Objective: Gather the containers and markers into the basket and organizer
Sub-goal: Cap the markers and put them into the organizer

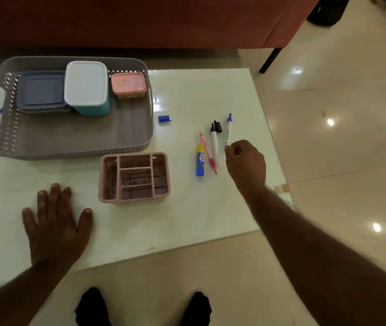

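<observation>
Head view: glossy white table (199,220) (tiled floor (340,161) around); left hand (55,222) flat, right hand (246,163) pinching blue marker (228,130)

So the organizer (134,177) sits mid-table (210,95). Basket (69,142) is right behind it to the left, three containers (85,87) lined up along its far side. Right of the organizer: glue stick (200,160), then three pens (214,141) side by side. A loose cap (164,119) lies behind the organizer.
</observation>
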Demonstrator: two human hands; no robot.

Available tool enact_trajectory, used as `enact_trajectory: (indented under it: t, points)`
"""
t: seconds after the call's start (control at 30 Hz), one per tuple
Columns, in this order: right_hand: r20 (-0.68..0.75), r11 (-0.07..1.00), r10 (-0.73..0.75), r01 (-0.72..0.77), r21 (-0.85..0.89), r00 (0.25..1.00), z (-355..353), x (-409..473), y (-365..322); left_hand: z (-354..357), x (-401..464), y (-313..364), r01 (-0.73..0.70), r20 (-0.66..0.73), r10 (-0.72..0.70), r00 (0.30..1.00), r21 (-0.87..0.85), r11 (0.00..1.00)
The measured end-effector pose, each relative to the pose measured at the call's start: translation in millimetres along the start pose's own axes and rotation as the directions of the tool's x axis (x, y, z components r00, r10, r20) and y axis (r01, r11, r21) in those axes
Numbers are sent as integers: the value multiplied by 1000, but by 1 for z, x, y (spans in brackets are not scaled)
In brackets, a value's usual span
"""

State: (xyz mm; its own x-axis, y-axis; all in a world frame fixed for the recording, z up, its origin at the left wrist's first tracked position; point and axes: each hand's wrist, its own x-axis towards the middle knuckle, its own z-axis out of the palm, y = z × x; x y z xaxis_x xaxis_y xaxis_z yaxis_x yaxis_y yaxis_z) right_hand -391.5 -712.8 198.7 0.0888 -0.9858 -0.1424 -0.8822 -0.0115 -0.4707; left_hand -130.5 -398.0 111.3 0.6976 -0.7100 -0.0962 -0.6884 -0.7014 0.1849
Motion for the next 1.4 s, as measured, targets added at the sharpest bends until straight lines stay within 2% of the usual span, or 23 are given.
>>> enact_trajectory:
  t: [0.07,0.23,0.4,0.57,0.63,0.73,0.9,1.1,1.2,1.3,1.4]
  points:
    - [12,999,23,-22,-41,1000,-2,26,1,2,-1,0,-23,-2,23,1000,7,1000]
    - [156,990,10,12,-143,988,10,57,-8,3,-2,-2,-57,6,57,998,38,998]
    - [123,983,58,-35,-182,991,23,65,-17,-2,-1,2,-121,6,121,993,25,992]
    - [191,978,202,-189,-85,961,24,72,-23,-4,-1,5,-101,0,101,995,16,995]
    - [163,978,209,-205,-38,964,20,74,-29,-5,-1,3,-101,2,101,995,18,995]
    - [94,990,140,-143,24,986,15,71,-49,-6,-2,4,-97,5,97,995,18,995]
    - [276,992,-34,-1,127,961,40,53,-96,-8,-2,6,-91,13,91,996,11,996]
    - [360,980,-162,108,166,919,83,44,-132,-8,-1,6,-90,13,90,996,19,996]
    - [325,977,-178,127,173,929,95,47,-133,-6,-1,5,-93,9,93,996,18,995]
    - [273,975,-222,206,86,936,100,48,-130,-5,0,6,-94,13,94,996,11,996]
    - [270,978,-210,198,72,940,102,49,-131,-6,0,4,-94,7,94,996,12,996]
